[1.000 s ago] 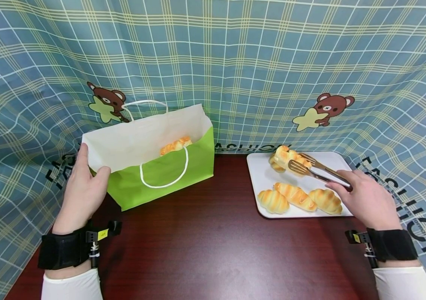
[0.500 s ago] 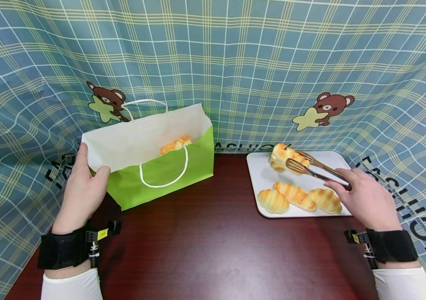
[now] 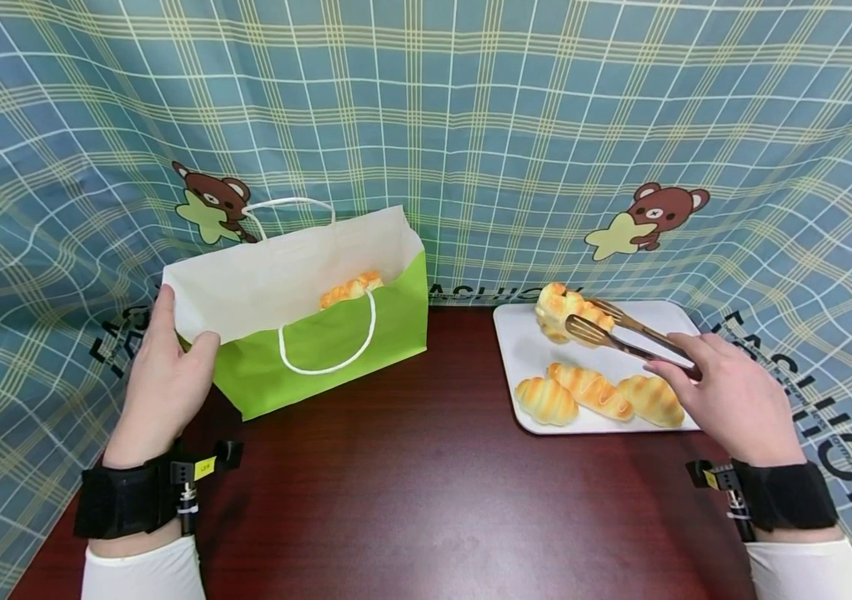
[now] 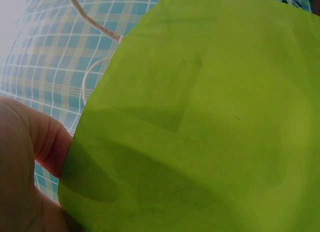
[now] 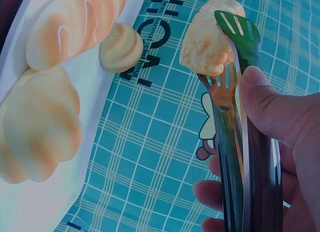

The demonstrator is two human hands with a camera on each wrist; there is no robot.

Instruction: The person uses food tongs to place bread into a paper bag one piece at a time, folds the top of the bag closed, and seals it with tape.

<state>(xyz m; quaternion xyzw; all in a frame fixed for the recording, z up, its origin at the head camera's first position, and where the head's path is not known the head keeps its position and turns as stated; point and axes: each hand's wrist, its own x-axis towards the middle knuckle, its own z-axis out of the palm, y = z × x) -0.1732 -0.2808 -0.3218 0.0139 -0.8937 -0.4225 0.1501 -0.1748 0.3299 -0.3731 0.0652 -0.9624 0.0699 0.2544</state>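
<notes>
My left hand (image 3: 167, 387) pinches the left edge of a green paper bag (image 3: 321, 350) with white rope handles. The bag stands open at the top, and an orange-topped bread piece (image 3: 347, 292) shows inside. My right hand (image 3: 734, 400) holds metal tongs (image 3: 636, 337) with slotted tips. Between those tips is a lumpy golden bread (image 5: 212, 37), lifted over the back left of the white tray (image 3: 508, 354). A roll (image 5: 121, 48) on the tray is partly hidden behind it in the head view.
Three rolls lie along the tray's front: a ridged roll (image 3: 546, 402), a roll with icing lines (image 3: 591, 392) and another ridged roll (image 3: 651, 402). A plaid curtain (image 3: 456, 150) encloses the dark red table (image 3: 433, 500) at the back and sides.
My right hand has carried the tongs and the bread slightly left and up in the head view. My left hand and the bag have hardly moved.
</notes>
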